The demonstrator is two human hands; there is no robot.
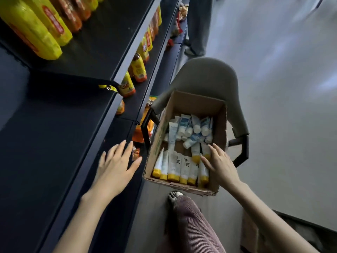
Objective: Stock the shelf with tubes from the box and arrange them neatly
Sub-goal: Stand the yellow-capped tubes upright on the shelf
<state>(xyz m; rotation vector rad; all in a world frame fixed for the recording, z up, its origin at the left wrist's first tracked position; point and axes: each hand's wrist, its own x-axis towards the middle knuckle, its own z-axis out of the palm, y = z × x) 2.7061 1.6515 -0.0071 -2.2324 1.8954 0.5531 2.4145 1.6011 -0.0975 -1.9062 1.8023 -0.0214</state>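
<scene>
Tubes (174,167) lie in the box (191,105), which sits on a chair (206,75). Right hand (221,163) reaches into the box's right side, fingers spread over the tubes, gripping nothing. Left of the box, the left hand (116,165) hovers flat and wide above the dark shelf (54,134).

left hand (116,165) flat, fingers (125,148) spread | right hand (221,165) outstretched, fingers extended
</scene>
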